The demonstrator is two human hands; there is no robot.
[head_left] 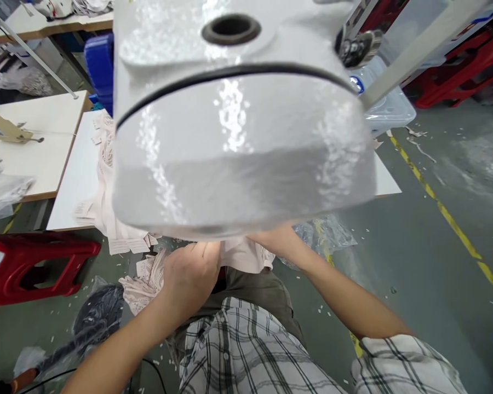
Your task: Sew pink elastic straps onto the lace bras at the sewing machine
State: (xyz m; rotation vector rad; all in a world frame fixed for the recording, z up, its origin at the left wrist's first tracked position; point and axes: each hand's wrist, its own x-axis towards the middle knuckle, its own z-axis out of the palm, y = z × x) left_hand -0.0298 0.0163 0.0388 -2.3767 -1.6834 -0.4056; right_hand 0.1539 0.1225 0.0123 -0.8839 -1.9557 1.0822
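Note:
A big white sewing machine head fills the middle of the view and covers the working spot beneath it. Below its lower edge, my left hand is closed, with its curled fingers at the edge of a pale pink fabric piece with lace trim. My right hand reaches in from the other side of this piece; the machine hides its fingers. More pale pink lace pieces hang in a bunch left of my left hand. A further pile of pink lace pieces with printed labels lies over the table edge.
A white worktable extends left of the machine. Red stools stand at lower left and upper right. A clear plastic box is behind the machine on the right. Plastic film and scraps lie on the floor near yellow tape.

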